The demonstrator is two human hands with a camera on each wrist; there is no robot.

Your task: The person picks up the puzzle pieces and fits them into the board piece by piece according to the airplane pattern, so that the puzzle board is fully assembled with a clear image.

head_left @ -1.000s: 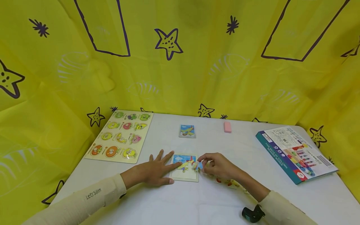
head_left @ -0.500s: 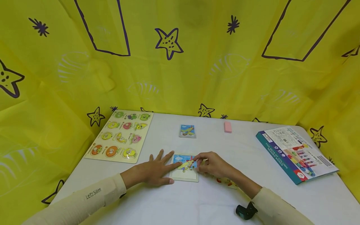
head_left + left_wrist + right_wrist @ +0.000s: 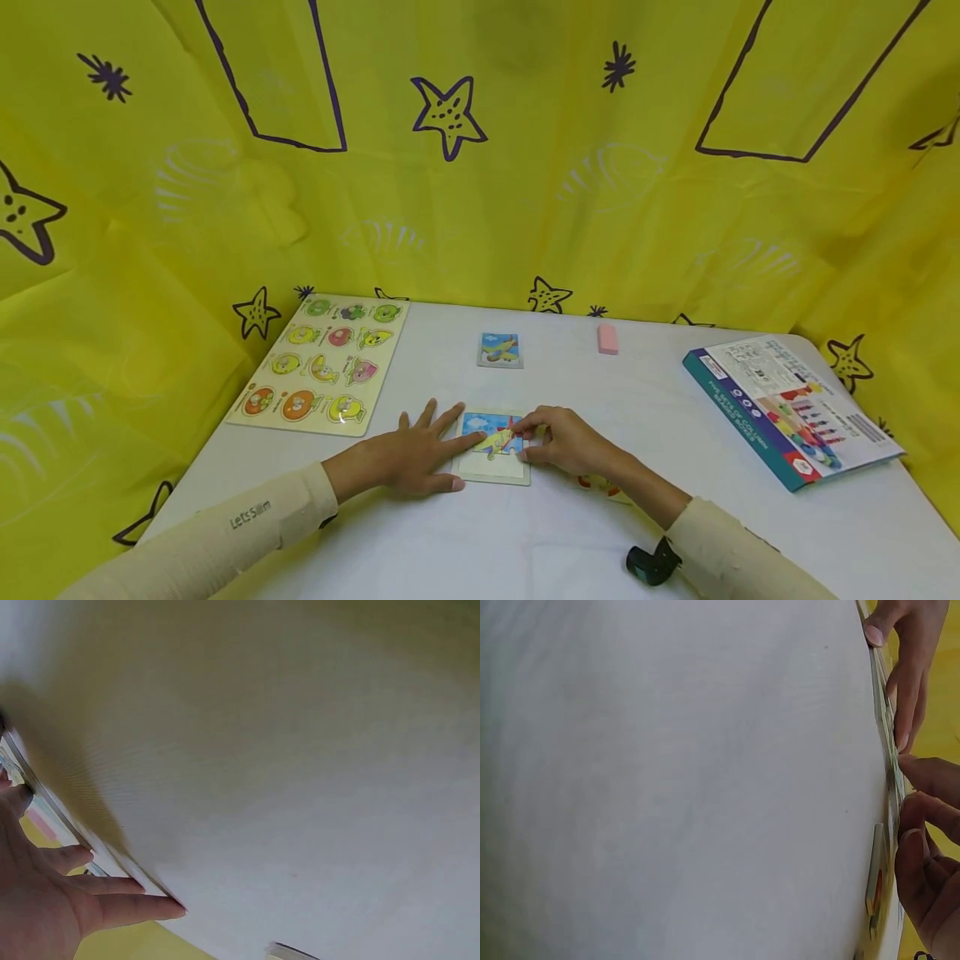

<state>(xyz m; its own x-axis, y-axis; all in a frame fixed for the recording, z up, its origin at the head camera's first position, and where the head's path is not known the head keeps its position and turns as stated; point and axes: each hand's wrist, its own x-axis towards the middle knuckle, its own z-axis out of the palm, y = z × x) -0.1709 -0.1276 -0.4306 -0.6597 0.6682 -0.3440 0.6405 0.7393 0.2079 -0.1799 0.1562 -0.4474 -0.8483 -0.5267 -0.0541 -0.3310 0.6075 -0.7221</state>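
A small jigsaw puzzle tray (image 3: 480,474) lies in front of me; joined pieces with blue sky and a yellow plane (image 3: 482,423) fill its upper part. My left hand (image 3: 420,458) lies spread at the tray's left side, its index fingertip resting on the pieces. In the left wrist view that hand (image 3: 41,904) has its fingers straight. At the tray's right edge my right hand (image 3: 566,442) pinches a jigsaw piece (image 3: 515,445), mostly covered by the fingers, against the joined ones. The right wrist view shows the curled fingers of this hand (image 3: 930,874) at the tray's edge.
Loose jigsaw pieces (image 3: 606,487) lie under my right forearm. Behind the tray is a small plane picture card (image 3: 499,350), with a pink eraser-like block (image 3: 607,339) farther right. A fruit board (image 3: 318,367) is at left, a beaded-toy box (image 3: 795,408) at right.
My right hand has moved left with the jigsaw piece, bringing it from the tray's right edge down against the joined pieces. My left hand has stayed in place.
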